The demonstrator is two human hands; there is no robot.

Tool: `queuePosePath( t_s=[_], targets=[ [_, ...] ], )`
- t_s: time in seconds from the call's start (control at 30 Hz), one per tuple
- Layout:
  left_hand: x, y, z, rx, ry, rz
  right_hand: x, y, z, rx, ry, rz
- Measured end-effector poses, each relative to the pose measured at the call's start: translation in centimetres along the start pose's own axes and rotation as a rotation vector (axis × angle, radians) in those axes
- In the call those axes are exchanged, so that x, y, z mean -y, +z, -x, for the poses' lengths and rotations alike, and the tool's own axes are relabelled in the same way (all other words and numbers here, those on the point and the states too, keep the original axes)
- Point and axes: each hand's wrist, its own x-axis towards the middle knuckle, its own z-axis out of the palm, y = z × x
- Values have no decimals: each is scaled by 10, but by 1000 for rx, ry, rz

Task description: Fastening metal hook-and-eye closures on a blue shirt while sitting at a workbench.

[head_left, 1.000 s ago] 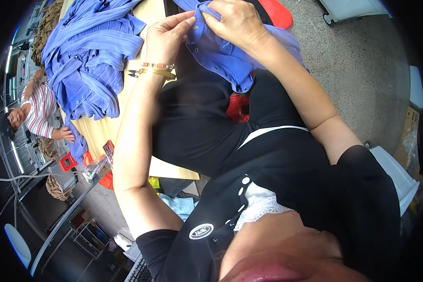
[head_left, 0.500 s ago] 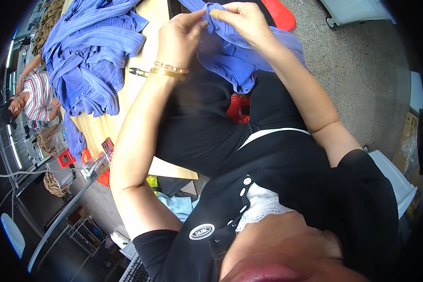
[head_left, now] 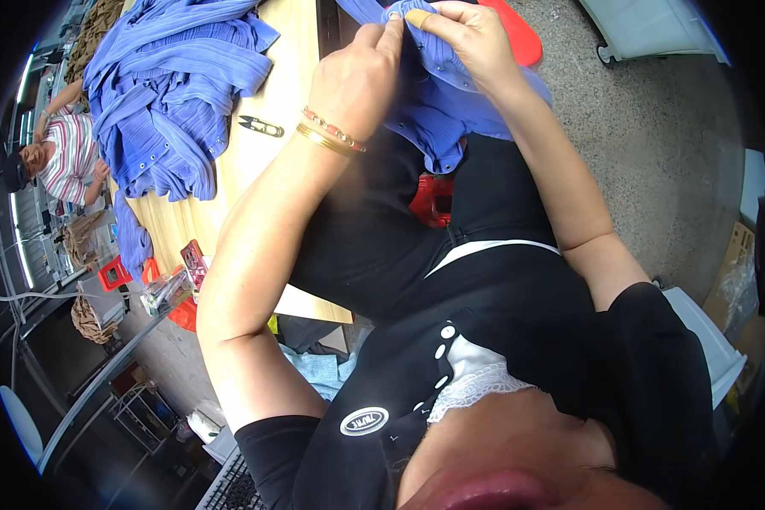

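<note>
A blue-purple ribbed garment (head_left: 442, 106) with small snaps or buttons along its edge hangs over my lap. My right hand (head_left: 472, 47) pinches its upper edge between thumb and fingers; a tan wrap covers the thumb. Right beside that thumb, the fingertips of my left hand (head_left: 357, 81) meet at the same bit of cloth, its other fingers curled in. Exactly what lies under the left fingertips is hidden. Black thread snips (head_left: 262, 127) lie on the wooden table (head_left: 293, 51), left of my left wrist.
A heap of similar blue-purple garments (head_left: 161, 102) covers the table's left part. A red stool (head_left: 433, 204) shows between my legs, another red seat (head_left: 518, 34) beyond my right hand. A wheeled white cart (head_left: 654, 30) stands far right. Across the table is a person in a striped shirt (head_left: 72, 157).
My left hand has turned so its back faces up, and has shifted right and closer to the right thumb. The right hand keeps its pinch on the garment.
</note>
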Motion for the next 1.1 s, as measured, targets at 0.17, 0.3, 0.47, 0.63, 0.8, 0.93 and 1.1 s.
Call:
queuePosePath(
  t_s=[0.17, 0.3, 0.47, 0.63, 0.8, 0.93, 1.1],
  targets=[
    [-2, -2, 1, -35, 75, -121, 16, -3, -1, -200, 527, -30],
    [0, -6, 0, -69, 116, -140, 3, -9, -2, -129, 354, -155],
    [-6, -14, 1, -115, 281, -322, 11, -14, -2, -297, 531, -170],
    [-7, -13, -3, -135, 207, -104, 17, -17, -4, -303, 643, -367],
    [21, 7, -3, 149, -226, 641, 17, -15, -6, -291, 642, -388],
    [44, 28, 1, 461, -387, 924, 12, -22, -4, -270, 636, -289],
    [53, 14, -7, 480, -563, 1414, -12, -49, 4, -116, 508, -182]
  ],
)
